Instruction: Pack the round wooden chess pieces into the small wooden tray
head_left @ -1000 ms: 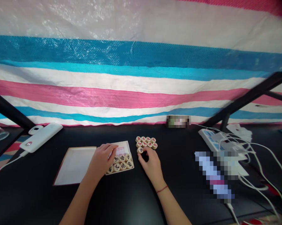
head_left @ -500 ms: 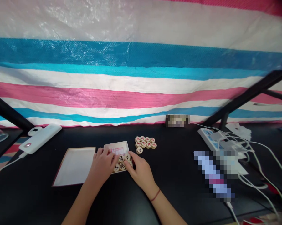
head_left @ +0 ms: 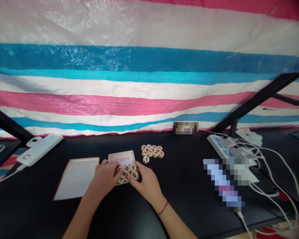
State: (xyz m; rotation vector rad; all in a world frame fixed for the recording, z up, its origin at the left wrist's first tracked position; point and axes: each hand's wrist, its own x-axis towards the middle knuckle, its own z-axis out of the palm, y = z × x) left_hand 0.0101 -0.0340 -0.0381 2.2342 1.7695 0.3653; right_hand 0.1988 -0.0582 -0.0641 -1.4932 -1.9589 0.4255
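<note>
A small white open box holds several round xiangqi pieces with black characters; a red grid pattern shows on its floor at the back. My left hand is curled over the box's left side, its thumb side covering part of a piece. My right hand wraps the right side, thumb resting on a front piece and fingers along the outer wall. Just right of the box stand xiangqi pieces with red characters in short rows, plus a single black-character piece in front. The fingertips are partly hidden.
The white-lined box lid lies left of my left hand. A white power bank with a cable is at far left. On the right are a power strip, tangled white cables and a blurred phone-like object. A striped sheet hangs behind.
My right thumb has shifted left from the right-hand piece onto the front middle piece, uncovering the right one. My left hand stays at the box's left side. The view has shifted slightly.
</note>
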